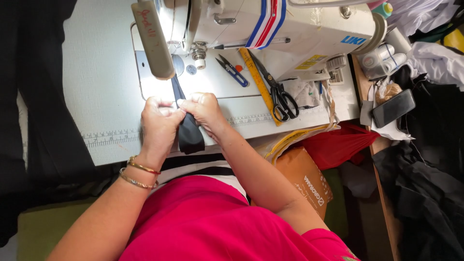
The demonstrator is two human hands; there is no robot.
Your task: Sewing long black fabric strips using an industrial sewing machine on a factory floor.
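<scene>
Both hands, left (pixel 158 122) and right (pixel 205 110), were closed, pinching a black strip (pixel 189 135) at the frame's centre, just below the sewing machine (pixel 251 29) head. Risk judged: fingers near the needle; the strip could skew if grip slackened.

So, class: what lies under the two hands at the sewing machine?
A narrow black fabric strip runs under both hands on the white machine bed; its middle part is covered.

A flat black phone with a dark screen (pixel 393 108) lies at the right edge of the surface; below it sits a brown cardboard package (pixel 303 178) — a small yellow rectangular label (pixel 311 61) marks the white sewing machine (pixel 309 29).
</scene>
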